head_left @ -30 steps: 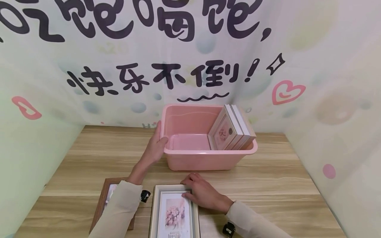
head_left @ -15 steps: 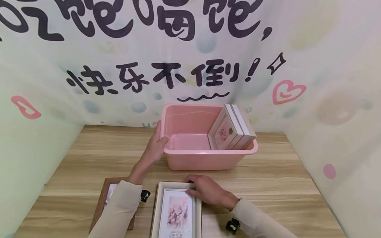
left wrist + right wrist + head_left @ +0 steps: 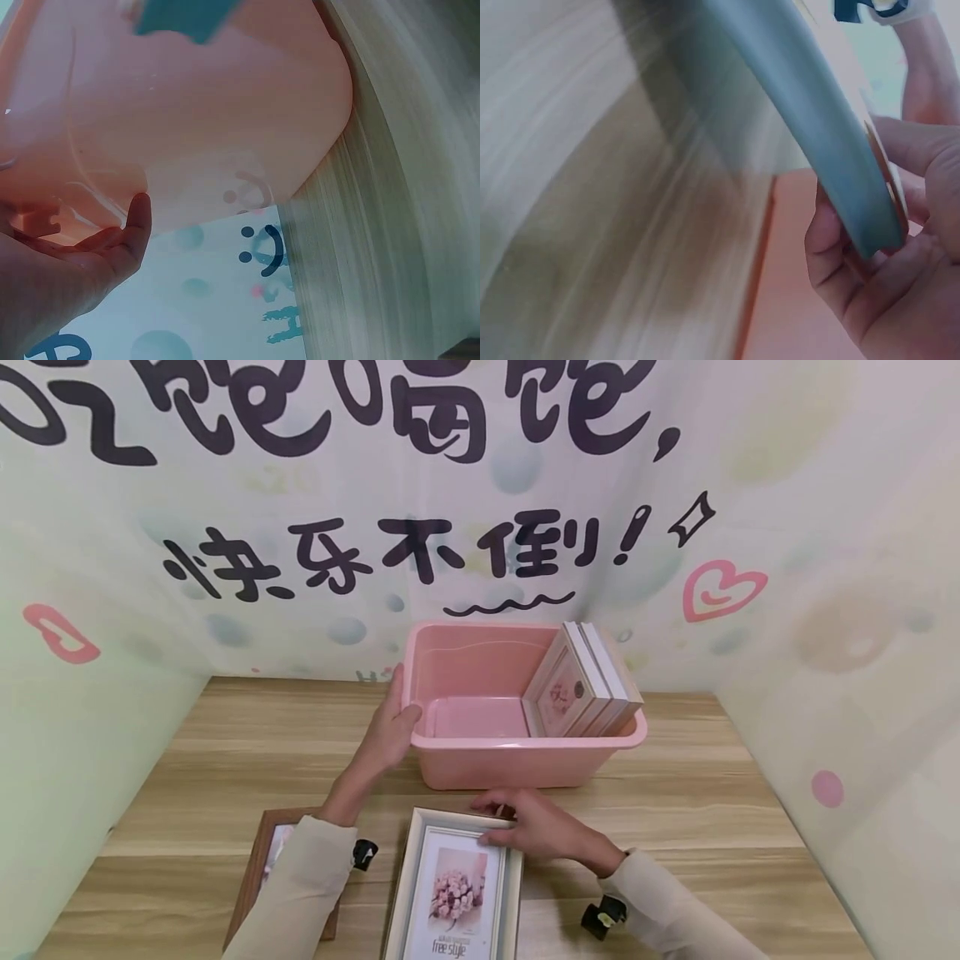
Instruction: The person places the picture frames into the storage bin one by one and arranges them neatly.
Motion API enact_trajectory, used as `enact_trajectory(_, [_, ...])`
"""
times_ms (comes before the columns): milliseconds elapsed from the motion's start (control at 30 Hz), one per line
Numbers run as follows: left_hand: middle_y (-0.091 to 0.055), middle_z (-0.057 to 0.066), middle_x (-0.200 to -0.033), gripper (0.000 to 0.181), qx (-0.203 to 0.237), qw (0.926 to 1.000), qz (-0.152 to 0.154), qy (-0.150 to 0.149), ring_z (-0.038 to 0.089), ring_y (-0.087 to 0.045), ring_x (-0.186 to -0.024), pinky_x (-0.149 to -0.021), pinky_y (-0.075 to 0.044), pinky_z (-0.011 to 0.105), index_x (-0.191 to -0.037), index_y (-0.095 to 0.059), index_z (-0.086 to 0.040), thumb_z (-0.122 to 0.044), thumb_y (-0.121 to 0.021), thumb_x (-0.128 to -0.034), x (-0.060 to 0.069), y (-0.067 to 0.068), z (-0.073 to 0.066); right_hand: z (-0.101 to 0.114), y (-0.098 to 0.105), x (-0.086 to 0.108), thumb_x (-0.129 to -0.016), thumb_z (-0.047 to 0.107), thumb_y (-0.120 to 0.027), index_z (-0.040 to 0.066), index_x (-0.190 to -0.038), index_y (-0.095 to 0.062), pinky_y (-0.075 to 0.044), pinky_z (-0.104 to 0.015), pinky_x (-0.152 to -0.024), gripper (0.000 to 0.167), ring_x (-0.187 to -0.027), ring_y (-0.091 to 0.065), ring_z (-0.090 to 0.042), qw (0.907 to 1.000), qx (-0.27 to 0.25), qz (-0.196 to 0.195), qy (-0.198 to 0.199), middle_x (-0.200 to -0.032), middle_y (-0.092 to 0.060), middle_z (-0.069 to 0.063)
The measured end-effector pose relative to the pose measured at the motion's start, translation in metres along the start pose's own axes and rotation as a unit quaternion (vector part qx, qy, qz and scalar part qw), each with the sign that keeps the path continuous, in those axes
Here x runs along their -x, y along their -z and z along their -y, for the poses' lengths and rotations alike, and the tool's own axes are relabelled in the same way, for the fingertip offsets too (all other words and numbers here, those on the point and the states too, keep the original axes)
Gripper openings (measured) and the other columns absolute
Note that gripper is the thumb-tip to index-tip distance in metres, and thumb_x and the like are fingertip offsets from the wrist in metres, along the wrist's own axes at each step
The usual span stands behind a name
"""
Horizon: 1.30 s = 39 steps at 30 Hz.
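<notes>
My left hand [image 3: 386,731] grips the left rim of a pink plastic bin [image 3: 510,766]; in the left wrist view its fingers curl under that rim. Between the thumb and fingers of my right hand [image 3: 546,828] is the far right corner of a cream picture frame [image 3: 459,881] with a pink bouquet print. The right wrist view shows the fingers beneath the picture frame's edge [image 3: 817,127], with that edge raised off the table. Several picture frames [image 3: 558,697] lean together at the right end inside the bin.
A brown wooden picture frame [image 3: 262,852] lies on the wood-grain table [image 3: 712,802], partly hidden by my left sleeve. A printed backdrop [image 3: 322,635] stands close behind the bin, with pale walls on both sides.
My right hand and the cream picture frame have shifted right and slightly toward the bin, and the frame's far end has risen. My left hand stays on the rim.
</notes>
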<state>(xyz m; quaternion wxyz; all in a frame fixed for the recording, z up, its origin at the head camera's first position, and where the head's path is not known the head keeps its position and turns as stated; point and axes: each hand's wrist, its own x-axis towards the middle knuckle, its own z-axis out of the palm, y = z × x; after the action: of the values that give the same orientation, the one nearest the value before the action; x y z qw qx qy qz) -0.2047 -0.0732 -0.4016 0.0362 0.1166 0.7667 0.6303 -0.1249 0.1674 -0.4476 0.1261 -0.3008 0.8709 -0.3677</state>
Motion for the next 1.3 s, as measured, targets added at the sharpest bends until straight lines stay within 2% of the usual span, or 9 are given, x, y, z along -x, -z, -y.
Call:
enact_trajectory(267, [-0.006,0.016,-0.166,0.075,-0.002,1.0,-0.003,0.005,0.037,-0.04,-0.135,-0.11,-0.038,0.054,-0.16,0.006,-0.012,-0.003,-0.034,-0.0975,0.001,0.001,0.001,0.009,0.012,0.005,-0.089,0.02,-0.073,0.008,-0.122,-0.068,-0.052,-0.024,-0.086,0.036,-0.097,-0.06,-0.006,0.9975,-0.066,0.024,0.006,-0.114,-0.07,-0.003])
enact_trajectory(367, [-0.005,0.016,-0.166,0.075,-0.005,1.0,-0.003,0.002,0.037,-0.039,-0.135,-0.11,-0.038,0.054,-0.16,0.007,-0.012,-0.004,-0.034,-0.0974,0.001,0.001,0.002,0.015,0.018,0.007,-0.091,0.019,-0.071,0.009,-0.124,-0.067,-0.052,-0.024,-0.085,0.035,-0.094,-0.06,-0.005,0.9965,-0.076,0.03,0.013,-0.109,-0.07,-0.002])
enact_trajectory(600, [-0.012,0.016,-0.165,0.075,-0.001,1.0,-0.004,-0.008,0.038,-0.05,-0.124,-0.099,-0.048,0.053,-0.16,0.005,-0.014,-0.004,-0.034,-0.097,0.001,0.001,0.0,0.025,0.03,0.01,-0.096,0.016,-0.064,0.008,-0.123,-0.061,-0.056,-0.026,-0.079,0.029,-0.089,-0.064,-0.005,0.9936,-0.101,0.046,0.021,-0.107,-0.069,-0.007])
enact_trajectory(667, [-0.012,0.017,-0.165,0.075,-0.002,0.9999,-0.002,-0.012,0.038,-0.05,-0.123,-0.097,-0.049,0.051,-0.16,0.005,-0.014,-0.004,-0.034,-0.0968,0.001,0.001,0.0,0.027,0.033,0.011,-0.097,0.015,-0.062,0.007,-0.126,-0.057,-0.057,-0.027,-0.08,0.031,-0.095,-0.065,-0.008,0.9919,-0.112,0.055,0.024,-0.113,-0.068,-0.009])
enact_trajectory(767, [-0.015,0.018,-0.164,0.075,-0.002,0.9999,-0.001,-0.015,0.039,-0.052,-0.121,-0.095,-0.051,0.049,-0.16,0.005,-0.015,-0.003,-0.034,-0.0968,0.0,0.001,0.001,0.028,0.039,0.013,-0.098,0.015,-0.06,0.006,-0.137,-0.051,-0.054,-0.031,-0.093,0.041,-0.111,-0.063,-0.015,0.9907,-0.114,0.061,0.042,-0.13,-0.062,-0.012])
enact_trajectory(833, [-0.016,0.018,-0.163,0.076,0.0,0.9998,-0.001,-0.018,0.039,-0.053,-0.119,-0.092,-0.052,0.048,-0.16,0.005,-0.016,-0.003,-0.034,-0.0965,0.0,0.001,0.001,0.029,0.044,0.013,-0.098,0.015,-0.06,0.007,-0.143,-0.048,-0.049,-0.033,-0.101,0.046,-0.121,-0.058,-0.018,0.9908,-0.106,0.059,0.06,-0.14,-0.057,-0.01])
enact_trajectory(933, [-0.018,0.02,-0.162,0.076,0.003,0.9997,-0.001,-0.023,0.039,-0.054,-0.117,-0.091,-0.052,0.047,-0.16,0.004,-0.015,-0.002,-0.034,-0.0961,0.0,0.001,0.002,0.031,0.051,0.014,-0.099,0.015,-0.059,0.01,-0.146,-0.048,-0.045,-0.034,-0.107,0.048,-0.125,-0.055,-0.017,0.9916,-0.089,0.051,0.079,-0.144,-0.055,-0.006])
enact_trajectory(1100, [-0.017,0.02,-0.162,0.076,0.01,0.9993,0.001,-0.035,0.038,-0.05,-0.121,-0.098,-0.048,0.051,-0.16,0.004,-0.014,-0.001,-0.034,-0.0961,0.0,0.001,0.002,0.036,0.064,0.016,-0.099,0.013,-0.059,0.012,-0.142,-0.054,-0.047,-0.033,-0.104,0.044,-0.125,-0.055,-0.014,0.9908,-0.078,0.03,0.107,-0.143,-0.056,-0.005])
enact_trajectory(1300, [-0.013,0.018,-0.164,0.075,0.012,0.9989,0.004,-0.045,0.037,-0.039,-0.133,-0.108,-0.037,0.057,-0.16,0.003,-0.011,0.001,-0.033,-0.096,-0.001,0.0,0.002,0.046,0.087,0.023,-0.098,0.007,-0.059,0.01,-0.139,-0.058,-0.057,-0.033,-0.085,0.041,-0.107,-0.063,-0.015,0.9893,-0.094,0.005,0.111,-0.14,-0.058,-0.011])
